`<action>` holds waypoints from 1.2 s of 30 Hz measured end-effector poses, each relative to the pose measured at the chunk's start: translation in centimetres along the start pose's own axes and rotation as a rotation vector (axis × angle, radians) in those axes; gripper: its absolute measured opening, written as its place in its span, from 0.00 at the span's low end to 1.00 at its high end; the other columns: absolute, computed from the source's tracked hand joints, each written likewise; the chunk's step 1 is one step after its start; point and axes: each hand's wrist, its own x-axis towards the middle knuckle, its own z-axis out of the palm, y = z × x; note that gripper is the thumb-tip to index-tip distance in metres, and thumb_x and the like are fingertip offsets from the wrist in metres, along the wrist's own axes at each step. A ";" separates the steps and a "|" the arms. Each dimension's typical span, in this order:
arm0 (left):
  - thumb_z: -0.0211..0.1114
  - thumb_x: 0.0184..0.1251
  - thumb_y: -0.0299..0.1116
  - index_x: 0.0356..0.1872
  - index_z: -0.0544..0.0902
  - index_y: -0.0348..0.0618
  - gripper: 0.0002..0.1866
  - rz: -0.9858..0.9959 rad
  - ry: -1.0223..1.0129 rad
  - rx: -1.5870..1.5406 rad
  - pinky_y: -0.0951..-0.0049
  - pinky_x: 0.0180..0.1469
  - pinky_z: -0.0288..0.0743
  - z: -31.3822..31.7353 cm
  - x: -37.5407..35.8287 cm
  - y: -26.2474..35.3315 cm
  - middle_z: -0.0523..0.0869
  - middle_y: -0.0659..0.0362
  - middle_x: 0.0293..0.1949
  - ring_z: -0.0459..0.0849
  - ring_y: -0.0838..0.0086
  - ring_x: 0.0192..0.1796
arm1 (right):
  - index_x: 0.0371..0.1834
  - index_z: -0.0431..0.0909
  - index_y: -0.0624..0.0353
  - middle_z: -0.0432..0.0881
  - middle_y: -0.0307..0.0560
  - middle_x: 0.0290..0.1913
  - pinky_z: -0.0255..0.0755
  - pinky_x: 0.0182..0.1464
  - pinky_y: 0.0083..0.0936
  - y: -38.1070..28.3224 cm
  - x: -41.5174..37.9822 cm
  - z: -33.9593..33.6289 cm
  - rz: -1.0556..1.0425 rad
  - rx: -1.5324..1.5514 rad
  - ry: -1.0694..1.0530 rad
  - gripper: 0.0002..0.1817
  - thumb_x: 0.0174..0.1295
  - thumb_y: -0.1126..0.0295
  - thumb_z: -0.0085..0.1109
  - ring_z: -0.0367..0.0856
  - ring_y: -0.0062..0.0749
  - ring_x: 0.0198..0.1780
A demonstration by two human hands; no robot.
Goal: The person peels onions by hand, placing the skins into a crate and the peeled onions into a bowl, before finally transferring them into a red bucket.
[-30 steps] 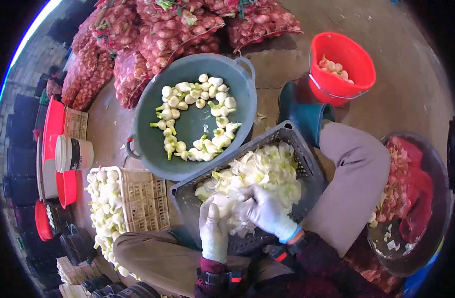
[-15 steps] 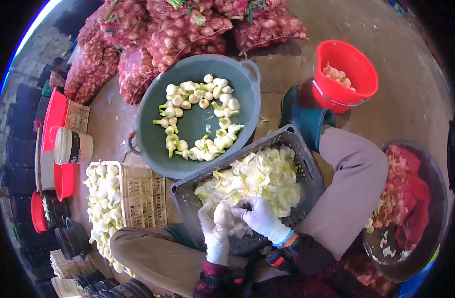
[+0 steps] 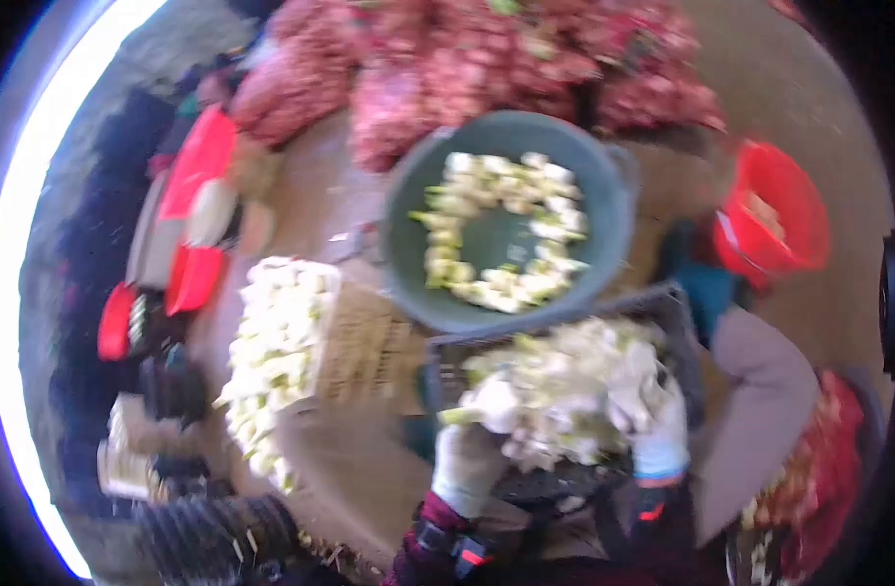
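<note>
"What are you seeing from your end, largest things first?"

"I'm seeing red mesh sacks [image 3: 399, 107] lying piled at the far side, and a round blue-green tub [image 3: 491, 239] standing on the floor in front of them. White garlic bulbs [image 3: 452, 234] are forming a ring inside it."

"And closer in?"

"A dark plastic crate [image 3: 684, 332] is sitting between the person's knees, holding a loose heap of pale peelings [image 3: 575, 391]. Beyond the left knee, I'm seeing a cream slatted basket [image 3: 369, 342], with more white bulbs [image 3: 277, 361] heaping along its left side. Farther off to the right, a red bucket [image 3: 809, 225] is standing."

"How are the hands doing?"

"Both are wearing pale gloves. The right hand [image 3: 660, 430] is hovering at the right part of the heap, fingers pointing away from the body. The view is blurring there, so I'm not managing to tell whether those fingers are apart or together. The left hand [image 3: 467, 469] is working at the near left corner of the crate, its fingers clamping on a bulb."

"Where exactly is that one?"

"The held garlic bulb [image 3: 494, 402] is showing white just past the left fingertips, over the left end of the crate. A greenish stem is pointing left from it."
</note>
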 end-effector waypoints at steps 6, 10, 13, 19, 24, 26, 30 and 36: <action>0.62 0.64 0.31 0.59 0.72 0.33 0.23 0.422 0.220 0.339 0.69 0.49 0.78 -5.1 -4.2 18.5 0.80 0.48 0.52 0.82 0.66 0.47 | 0.35 0.82 0.68 0.84 0.49 0.30 0.72 0.37 0.27 3.4 1.0 -0.5 0.164 -1.353 0.281 0.11 0.57 0.69 0.62 0.80 0.29 0.32; 0.64 0.58 0.22 0.54 0.77 0.33 0.21 0.369 0.571 0.452 0.75 0.46 0.78 -17.9 0.0 27.6 0.83 0.53 0.46 0.83 0.73 0.42 | 0.34 0.79 0.69 0.80 0.46 0.26 0.71 0.35 0.27 3.8 2.5 -1.5 0.187 -1.283 0.426 0.10 0.57 0.71 0.58 0.77 0.26 0.29; 0.62 0.57 0.20 0.56 0.77 0.35 0.23 0.328 0.819 0.532 0.78 0.44 0.77 -31.3 4.9 30.6 0.85 0.57 0.41 0.83 0.78 0.39 | 0.35 0.77 0.69 0.77 0.40 0.26 0.69 0.31 0.25 4.8 3.6 -2.4 0.112 -1.358 0.513 0.07 0.55 0.77 0.58 0.72 0.22 0.27; 0.58 0.55 0.14 0.61 0.74 0.32 0.28 0.261 0.989 0.868 0.77 0.47 0.76 -46.5 12.3 29.3 0.84 0.54 0.46 0.82 0.72 0.44 | 0.45 0.78 0.70 0.84 0.54 0.36 0.72 0.45 0.29 5.5 5.1 -2.4 0.314 -1.669 0.406 0.14 0.63 0.68 0.61 0.78 0.34 0.38; 0.54 0.53 0.13 0.64 0.71 0.32 0.31 0.270 0.922 0.907 0.73 0.54 0.75 -48.4 12.0 28.3 0.82 0.50 0.53 0.81 0.67 0.51 | 0.41 0.78 0.69 0.83 0.53 0.34 0.73 0.42 0.32 6.2 5.3 -2.1 0.161 -1.719 0.326 0.13 0.63 0.67 0.61 0.79 0.36 0.35; 0.55 0.54 0.15 0.63 0.73 0.32 0.29 0.341 0.765 1.426 0.72 0.54 0.75 -56.5 8.9 28.4 0.83 0.49 0.52 0.81 0.66 0.51 | 0.30 0.76 0.69 0.77 0.43 0.24 0.68 0.30 0.26 7.6 4.8 -4.7 0.064 -1.467 0.536 0.07 0.53 0.74 0.60 0.72 0.24 0.26; 0.58 0.58 0.26 0.48 0.82 0.35 0.16 0.015 0.833 0.999 0.73 0.40 0.75 -33.6 7.4 34.5 0.85 0.60 0.38 0.81 0.74 0.36 | 0.45 0.80 0.65 0.84 0.53 0.37 0.74 0.46 0.32 6.6 3.9 -2.7 0.237 -1.718 0.383 0.16 0.51 0.72 0.64 0.82 0.39 0.40; 0.60 0.66 0.30 0.55 0.79 0.37 0.17 0.195 0.182 1.326 0.77 0.53 0.72 -10.6 13.7 38.0 0.84 0.61 0.47 0.79 0.77 0.48 | 0.44 0.84 0.55 0.85 0.46 0.32 0.75 0.39 0.24 6.0 4.5 1.4 0.347 -1.250 0.212 0.14 0.60 0.60 0.65 0.83 0.28 0.34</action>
